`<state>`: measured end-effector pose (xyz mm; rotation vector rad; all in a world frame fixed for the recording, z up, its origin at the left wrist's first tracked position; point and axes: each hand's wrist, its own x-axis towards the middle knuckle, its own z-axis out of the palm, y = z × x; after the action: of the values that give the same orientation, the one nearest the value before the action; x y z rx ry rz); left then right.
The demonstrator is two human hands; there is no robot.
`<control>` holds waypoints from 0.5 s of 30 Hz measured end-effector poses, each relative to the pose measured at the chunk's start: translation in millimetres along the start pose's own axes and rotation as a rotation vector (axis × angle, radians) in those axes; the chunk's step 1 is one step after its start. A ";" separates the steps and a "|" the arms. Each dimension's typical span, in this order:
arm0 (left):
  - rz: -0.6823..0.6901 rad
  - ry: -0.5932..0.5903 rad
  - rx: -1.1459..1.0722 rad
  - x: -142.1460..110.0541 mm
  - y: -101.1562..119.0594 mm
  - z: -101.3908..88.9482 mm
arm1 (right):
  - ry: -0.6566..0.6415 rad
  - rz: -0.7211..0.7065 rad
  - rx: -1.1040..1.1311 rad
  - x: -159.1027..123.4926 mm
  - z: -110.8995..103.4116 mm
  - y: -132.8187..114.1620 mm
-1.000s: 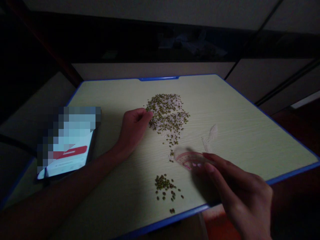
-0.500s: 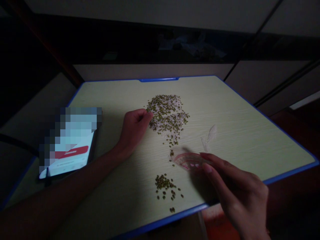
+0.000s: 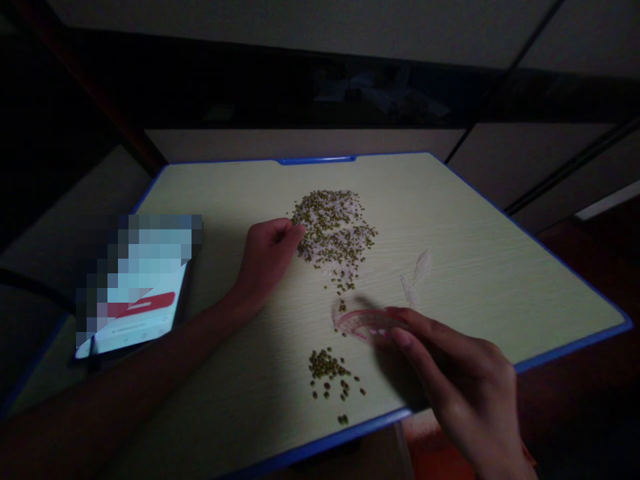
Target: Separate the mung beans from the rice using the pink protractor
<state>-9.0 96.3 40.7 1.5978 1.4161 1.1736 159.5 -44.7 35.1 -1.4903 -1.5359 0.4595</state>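
Observation:
My right hand (image 3: 465, 373) pinches a clear protractor (image 3: 363, 325) with pink markings between thumb and fingers, tilted just over the board. Closed in a fist, my left hand (image 3: 270, 253) rests at the left edge of a spread pile of green beans mixed with white grains (image 3: 330, 227); whatever its fingers hold, if anything, is hidden. A thin trail of beans runs from the pile toward the protractor. Nearer the front edge lies a smaller heap of green beans (image 3: 326, 365), with several loose ones around it.
The pale tabletop (image 3: 465, 220) has a blue rim and a blue handle recess (image 3: 317, 160) at the back. A lit phone or tablet (image 3: 145, 293) stands at the left, partly pixelated. A streak of white grains (image 3: 423, 265) lies right of the pile. Cabinet panels rise behind.
My right hand has moved a little left with the protractor, which now tilts flatter to view. My left hand and the bean heaps stay as they were.

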 end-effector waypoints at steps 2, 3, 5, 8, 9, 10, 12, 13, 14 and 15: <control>-0.006 -0.006 -0.013 0.2 -0.5 0.1 | 0.000 -0.005 -0.010 -0.7 -0.7 -0.1; -0.009 -0.009 -0.018 0.4 -0.9 0.1 | -0.003 -0.012 -0.015 -1.1 -0.8 -0.1; -0.008 -0.005 -0.020 1.1 -1.9 0.2 | -0.016 -0.032 -0.029 -2.0 -0.2 -0.1; -0.003 -0.002 -0.020 1.9 -2.6 0.1 | -0.012 -0.056 -0.068 -4.3 2.0 -0.1; -0.006 -0.005 -0.023 1.9 -2.6 0.0 | -0.008 -0.063 -0.083 -5.3 2.7 0.0; -0.010 -0.009 -0.026 1.7 -2.4 0.0 | -0.014 -0.071 -0.094 -6.2 3.2 0.1; -0.014 -0.012 -0.027 1.3 -1.9 -0.1 | -0.061 -0.102 -0.099 -8.1 3.7 0.4; -0.012 -0.009 -0.026 1.0 -1.7 -0.1 | -0.094 -0.117 -0.096 -8.9 3.7 0.4; -0.009 -0.009 -0.023 0.8 -1.5 0.0 | -0.116 -0.127 -0.092 -9.6 3.8 0.1; -0.006 -0.008 -0.023 0.7 -1.3 0.0 | -0.124 -0.131 -0.091 -10.2 4.0 -0.3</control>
<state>-9.4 97.2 39.7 1.5800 1.3969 1.1751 154.5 -52.9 29.8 -1.4416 -1.7603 0.4161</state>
